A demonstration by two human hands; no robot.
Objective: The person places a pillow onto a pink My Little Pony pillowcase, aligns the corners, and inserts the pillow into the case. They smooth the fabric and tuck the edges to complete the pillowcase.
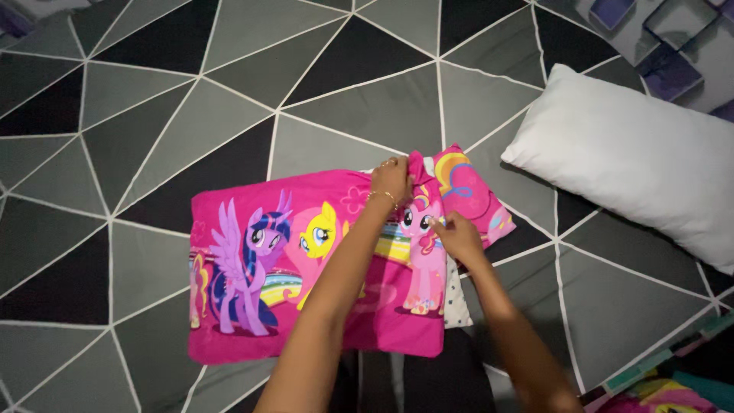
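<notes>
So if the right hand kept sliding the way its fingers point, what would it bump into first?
The right hand points up and left across the pink pillowcase, so it would probably meet the left hand pinching the raised fold. How high each hand sits is unclear.
</notes>
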